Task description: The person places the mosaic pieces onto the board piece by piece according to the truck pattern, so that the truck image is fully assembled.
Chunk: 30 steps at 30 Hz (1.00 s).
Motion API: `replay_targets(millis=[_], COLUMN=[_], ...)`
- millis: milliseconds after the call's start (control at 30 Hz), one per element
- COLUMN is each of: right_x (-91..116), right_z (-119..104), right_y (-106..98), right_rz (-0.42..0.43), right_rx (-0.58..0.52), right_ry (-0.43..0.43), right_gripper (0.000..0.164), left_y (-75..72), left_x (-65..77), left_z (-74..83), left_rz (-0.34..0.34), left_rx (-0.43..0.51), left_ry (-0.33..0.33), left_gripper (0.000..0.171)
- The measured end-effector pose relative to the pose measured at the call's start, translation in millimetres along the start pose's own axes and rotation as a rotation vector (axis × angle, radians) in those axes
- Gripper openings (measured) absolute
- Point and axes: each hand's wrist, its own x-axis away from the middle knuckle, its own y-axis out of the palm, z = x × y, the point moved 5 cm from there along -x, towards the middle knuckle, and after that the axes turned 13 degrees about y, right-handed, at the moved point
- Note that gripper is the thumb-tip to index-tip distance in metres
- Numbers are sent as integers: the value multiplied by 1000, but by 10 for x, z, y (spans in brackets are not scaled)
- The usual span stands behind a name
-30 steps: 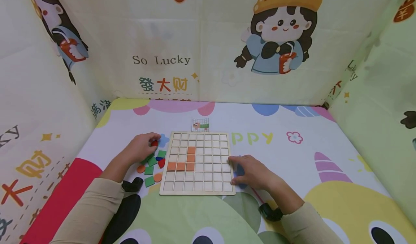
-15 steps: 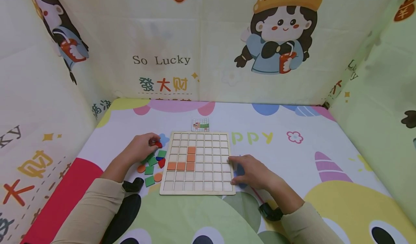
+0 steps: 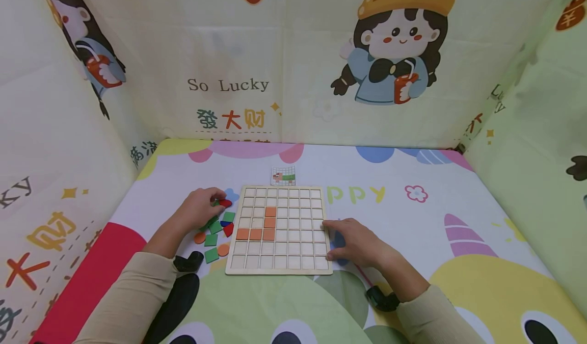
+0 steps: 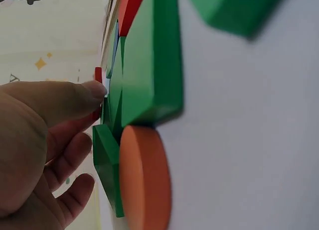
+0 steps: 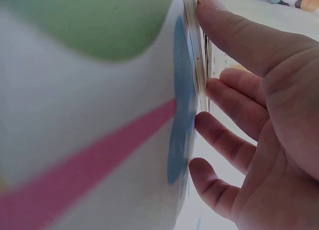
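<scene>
My left hand [image 3: 198,209] is at the left of the wooden grid board [image 3: 279,271], with thumb and index finger pinching a small red piece [image 3: 225,203]. In the left wrist view the thumb covers the middle of that red piece [image 4: 97,74]. Below the hand lie loose green squares [image 3: 211,255], orange discs [image 3: 223,250], a red piece [image 3: 228,230] and a partly covered blue one [image 3: 225,223]. Several orange squares [image 3: 256,234] fill cells of the board. Along the board's right edge, my right hand [image 3: 357,242] rests its thumb and index fingertip, other fingers loosely spread.
A small printed picture card [image 3: 284,176] lies just behind the board. Patterned cloth [image 3: 385,181] covers the table, and printed sheets [image 3: 302,79] rise behind it and at both sides. Dark straps with small devices [image 3: 381,299] sit at both wrists.
The red piece at my left fingertips has shifted slightly right, out from under the fingers, and shows more of itself. My right hand and the board stay where they were.
</scene>
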Motion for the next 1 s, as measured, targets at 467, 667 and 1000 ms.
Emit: replay_targets(millis=[467, 667, 1000], right_x=[-12, -11, -14], right_z=[9, 11, 9], right_y=[0, 4, -1], right_rz=[-5, -13, -16], right_rx=[2, -3, -5], right_ry=[4, 14, 2], right_gripper=[72, 72, 73], left_y=[12, 59, 148], left_x=[-37, -70, -134], left_z=[192, 321, 497], left_rz=[47, 54, 41], left_rx=[39, 32, 27], left_ry=[86, 146, 178], left_gripper=[41, 36, 20])
